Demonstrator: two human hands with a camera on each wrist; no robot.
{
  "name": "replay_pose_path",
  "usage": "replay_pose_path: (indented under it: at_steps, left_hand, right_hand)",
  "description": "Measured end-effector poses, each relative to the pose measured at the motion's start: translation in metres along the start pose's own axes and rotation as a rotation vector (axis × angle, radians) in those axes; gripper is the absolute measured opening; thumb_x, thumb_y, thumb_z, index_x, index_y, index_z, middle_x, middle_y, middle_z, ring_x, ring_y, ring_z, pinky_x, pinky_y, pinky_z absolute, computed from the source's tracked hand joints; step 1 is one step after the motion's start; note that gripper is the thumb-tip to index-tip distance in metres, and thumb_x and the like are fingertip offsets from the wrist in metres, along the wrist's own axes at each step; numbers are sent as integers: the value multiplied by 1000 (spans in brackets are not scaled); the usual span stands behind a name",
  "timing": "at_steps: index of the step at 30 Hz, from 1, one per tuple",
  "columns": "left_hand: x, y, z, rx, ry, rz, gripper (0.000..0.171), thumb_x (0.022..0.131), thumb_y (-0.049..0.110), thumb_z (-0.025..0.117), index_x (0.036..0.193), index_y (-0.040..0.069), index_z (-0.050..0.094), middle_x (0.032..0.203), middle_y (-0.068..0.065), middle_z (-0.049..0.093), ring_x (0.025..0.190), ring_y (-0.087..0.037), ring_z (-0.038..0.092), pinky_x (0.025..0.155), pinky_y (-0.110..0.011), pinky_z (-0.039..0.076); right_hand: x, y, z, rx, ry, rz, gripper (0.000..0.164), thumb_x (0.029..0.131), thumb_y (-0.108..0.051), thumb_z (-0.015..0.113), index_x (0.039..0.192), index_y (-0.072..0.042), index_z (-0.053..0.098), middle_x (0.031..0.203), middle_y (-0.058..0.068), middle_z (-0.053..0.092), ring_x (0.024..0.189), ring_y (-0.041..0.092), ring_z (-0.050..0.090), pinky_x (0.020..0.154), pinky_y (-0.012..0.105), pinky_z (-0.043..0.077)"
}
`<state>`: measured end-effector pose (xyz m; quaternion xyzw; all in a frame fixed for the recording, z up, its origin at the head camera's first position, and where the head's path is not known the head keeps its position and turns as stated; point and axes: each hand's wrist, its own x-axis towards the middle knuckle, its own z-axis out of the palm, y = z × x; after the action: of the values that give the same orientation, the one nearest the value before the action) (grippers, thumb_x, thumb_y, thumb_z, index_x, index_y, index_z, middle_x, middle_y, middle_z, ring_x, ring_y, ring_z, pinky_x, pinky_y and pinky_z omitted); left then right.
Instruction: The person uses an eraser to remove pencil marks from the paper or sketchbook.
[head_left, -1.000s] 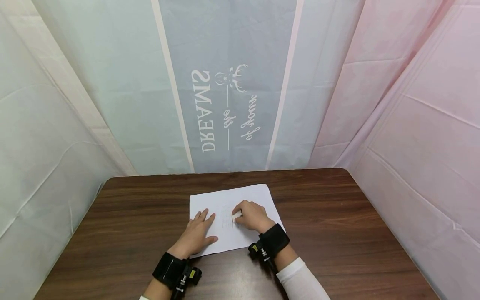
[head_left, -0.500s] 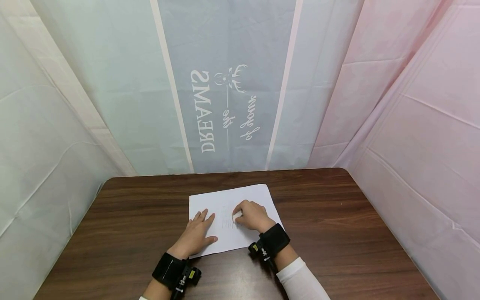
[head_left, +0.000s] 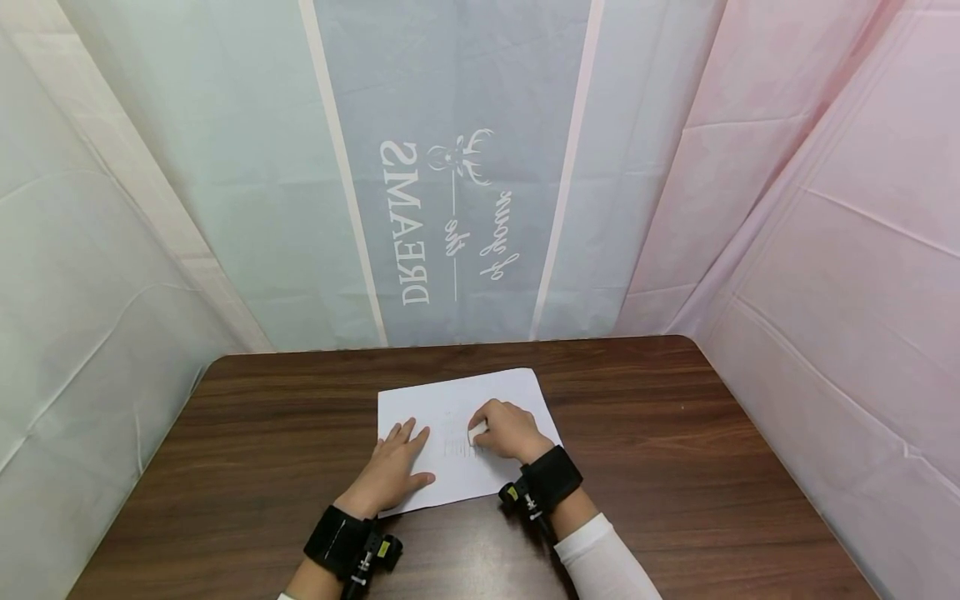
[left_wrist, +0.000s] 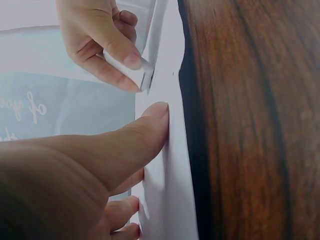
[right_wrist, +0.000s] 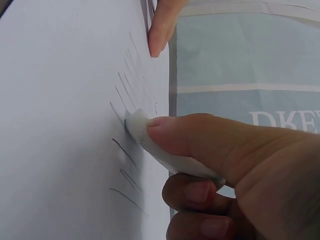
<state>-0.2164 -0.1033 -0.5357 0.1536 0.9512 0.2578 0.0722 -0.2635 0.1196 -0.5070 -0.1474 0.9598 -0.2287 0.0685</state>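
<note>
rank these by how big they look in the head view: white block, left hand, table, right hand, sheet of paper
Largest to smallest:
1. table
2. sheet of paper
3. left hand and right hand, too alike to rank
4. white block, partly hidden by the right hand

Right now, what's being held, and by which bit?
The right hand pinches the eraser by its sides, near its lower end. The left hand holds nothing.
</note>
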Motion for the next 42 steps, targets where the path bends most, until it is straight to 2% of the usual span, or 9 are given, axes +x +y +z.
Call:
replay_pose_path:
  at_steps: [20,26,35,42]
  left_hand:
    - [0,-1,-1,-20,14,13,71,87,25,80,146,-1,51,159,-30,35,149,-53,28,116,-73,25]
    - [-2,0,-1,-30,19,19,70,87,23,80,145,-2,51,159,-31,35,149,-53,29,115,-73,25]
    - [-2,1,-1,-31,22,17,70,86,24,80,145,-2,52,158,-31,35,148,-53,29,115,-74,25]
    - [-1,1,-1,-12,24,19,70,86,24,81,145,-2,52,158,-31,36,148,-54,30,115,-74,26]
  right_hand:
    - [-1,1,-3,10,-6,20,16,84,-15,81,100,-15,81,91,1,72,64,11,52,53,26,41]
    - [0,3,-3,0,-8,33,16,84,-15,80,100,-15,81,101,4,76,65,11,52,54,27,40]
    - [-1,5,-4,11,-8,25,16,84,-13,80,100,-14,81,89,1,73,64,12,51,54,27,40]
    - [-3,6,-7,12,-12,26,15,84,-13,80,99,-14,81,97,3,75,65,12,51,55,27,39]
